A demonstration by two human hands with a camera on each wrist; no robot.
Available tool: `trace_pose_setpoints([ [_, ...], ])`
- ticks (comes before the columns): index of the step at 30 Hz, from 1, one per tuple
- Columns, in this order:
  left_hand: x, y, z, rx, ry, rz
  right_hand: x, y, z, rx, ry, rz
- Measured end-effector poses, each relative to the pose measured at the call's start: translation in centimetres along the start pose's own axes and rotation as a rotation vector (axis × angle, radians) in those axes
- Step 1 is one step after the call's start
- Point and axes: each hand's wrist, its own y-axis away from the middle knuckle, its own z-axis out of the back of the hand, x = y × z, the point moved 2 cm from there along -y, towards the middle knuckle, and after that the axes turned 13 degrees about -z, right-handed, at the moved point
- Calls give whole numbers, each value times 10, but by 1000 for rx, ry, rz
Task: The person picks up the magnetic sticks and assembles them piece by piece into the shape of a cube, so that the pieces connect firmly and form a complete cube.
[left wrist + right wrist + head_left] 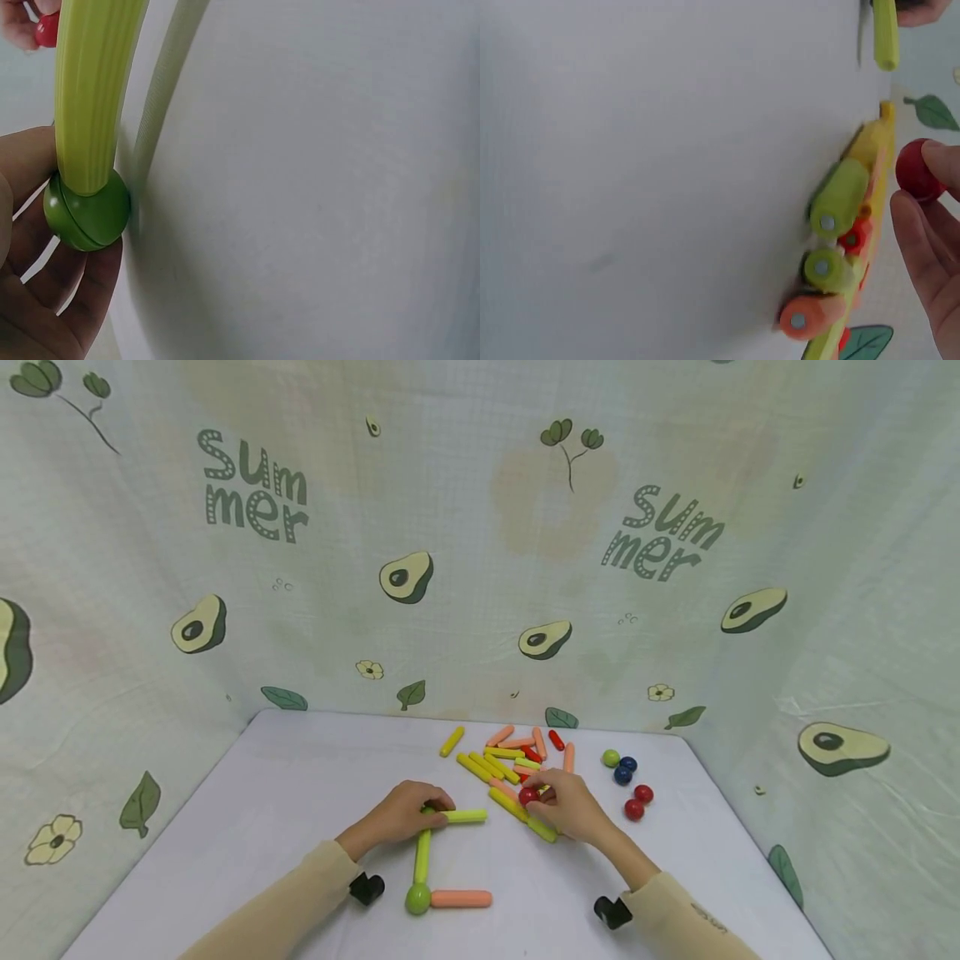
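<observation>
My left hand (pixel 411 810) grips a green ball (pixel 88 214) with thumb and fingers around it. A yellow-green stick (pixel 97 90) juts from that ball toward the right in the head view. Another yellow-green stick (pixel 422 857) runs from the held ball down to a second green ball (pixel 418 898), which has an orange stick (pixel 461 899) joined to its right side. My right hand (pixel 566 802) pinches a red ball (pixel 919 171) between thumb and fingers, close over the loose sticks. In the right wrist view, several stick ends show metal-looking round tips.
Loose yellow sticks (pixel 474 767), orange sticks (pixel 569 757) and red sticks (pixel 556 740) lie in a pile at the back middle. To its right rest a green ball (pixel 611 758), dark blue balls (pixel 623 775) and red balls (pixel 634 810). A printed cloth (pixel 480 527) hangs behind the table.
</observation>
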Motion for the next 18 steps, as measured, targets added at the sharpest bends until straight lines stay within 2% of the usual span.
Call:
trace_pose_setpoints([
  [4,-1,0,0,2,0,-10,9,5,-16,55,-19,61],
  [11,-3,0,1,5,13,-17,14,4,-36,66,-28,67],
  [18,-5,-1,2,7,9,-19,21,1,-45,90,-58,87],
])
